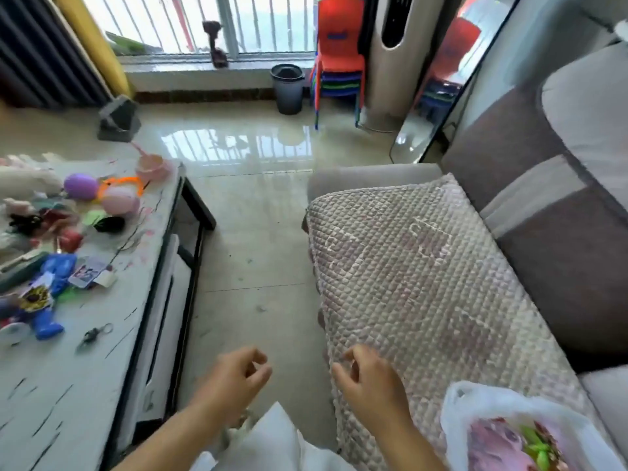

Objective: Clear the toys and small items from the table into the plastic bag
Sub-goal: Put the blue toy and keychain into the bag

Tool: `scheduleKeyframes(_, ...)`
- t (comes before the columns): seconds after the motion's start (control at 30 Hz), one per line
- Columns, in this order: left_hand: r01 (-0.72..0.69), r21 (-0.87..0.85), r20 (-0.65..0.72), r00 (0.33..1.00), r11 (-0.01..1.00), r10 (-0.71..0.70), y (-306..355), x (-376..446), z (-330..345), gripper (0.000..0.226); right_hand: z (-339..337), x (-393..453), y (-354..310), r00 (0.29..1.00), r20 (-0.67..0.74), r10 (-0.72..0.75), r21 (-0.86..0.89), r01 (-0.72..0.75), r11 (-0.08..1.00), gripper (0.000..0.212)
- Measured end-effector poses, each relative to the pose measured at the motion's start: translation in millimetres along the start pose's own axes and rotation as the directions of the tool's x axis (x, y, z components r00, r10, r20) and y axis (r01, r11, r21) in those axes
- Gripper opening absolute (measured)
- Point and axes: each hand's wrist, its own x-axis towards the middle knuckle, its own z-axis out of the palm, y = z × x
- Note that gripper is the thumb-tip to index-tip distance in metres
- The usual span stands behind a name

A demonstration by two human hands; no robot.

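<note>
A white marble-look table (68,385) on the left carries several toys: a blue robot figure (51,294), a purple egg (81,186), a pink egg (120,202), a pink cup (153,166), a card (89,270) and a black keyring clip (93,334). A thin white plastic bag (482,406) with pink and green items inside lies on the sofa at the lower right. My left hand (238,379) hovers over the floor between table and sofa, fingers loosely curled, holding nothing. My right hand (367,382) hangs over the sofa's edge, also loosely curled and without anything in it.
A quilted pink-grey cover (424,266) lies over the grey sofa (543,232). Tiled floor (255,249) runs between table and sofa. Farther back stand a dark bin (288,88), stacked plastic chairs (339,62) and a tall fan unit (390,56). White cloth (272,443) covers my lap.
</note>
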Motion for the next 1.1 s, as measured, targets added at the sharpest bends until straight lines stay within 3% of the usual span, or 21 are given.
scheduleKeyframes(0.23, 0.229, -0.180, -0.160, 0.953, 0.957, -0.258, -114.8, -15.8, -78.2, 0.006, 82.1, 38.7, -109.4, 0.960, 0.173, -0.221, -0.049, 0.232, 0.972, 0.032)
scheduleKeyframes(0.37, 0.309, -0.232, -0.190, 0.915, 0.922, -0.355, -179.8, -16.3, -120.0, 0.001, 135.8, 55.1, -170.1, 0.936, 0.266, -0.230, -0.050, 0.251, 0.967, 0.030)
scheduleKeyframes(0.6, 0.454, -0.301, -0.149, 0.846, 0.839, -0.512, -286.1, 1.2, -191.3, 0.013, 230.1, 84.4, -271.9, 0.850, 0.452, -0.271, -0.060, 0.332, 0.941, 0.031)
scheduleKeyframes(1.1, 0.566, -0.555, -0.137, 0.661, 0.610, -0.738, -430.7, 104.9, -221.9, 0.027, 431.8, 188.1, -370.6, 0.633, 0.709, -0.312, -0.068, 0.501, 0.863, 0.033)
